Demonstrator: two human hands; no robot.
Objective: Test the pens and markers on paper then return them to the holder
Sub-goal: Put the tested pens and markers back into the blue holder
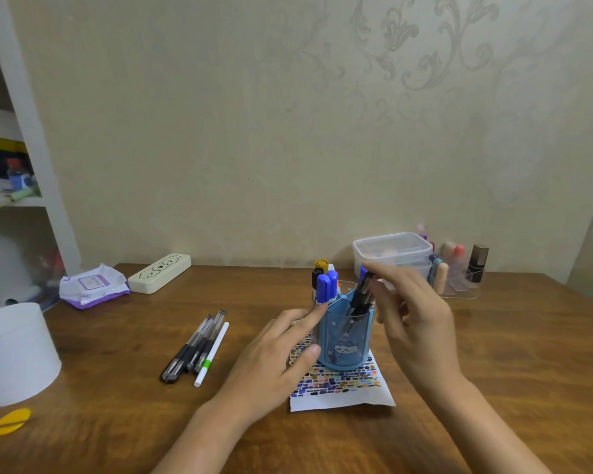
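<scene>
A blue pen holder with a cat picture stands on a sheet of paper covered in coloured test marks. Blue-capped markers and a yellow-capped one stick up from its far side. My left hand rests against the holder's left side, forefinger and thumb touching it, fingers straight. My right hand pinches the tops of dark pens that lean inside the holder. Several black gel pens and a white pen with a green band lie on the desk to the left.
A cream pencil case and a purple wipes pack lie at the back left. A white round container stands at the left edge, a yellow object below it. A clear lidded box and cosmetics sit behind the holder.
</scene>
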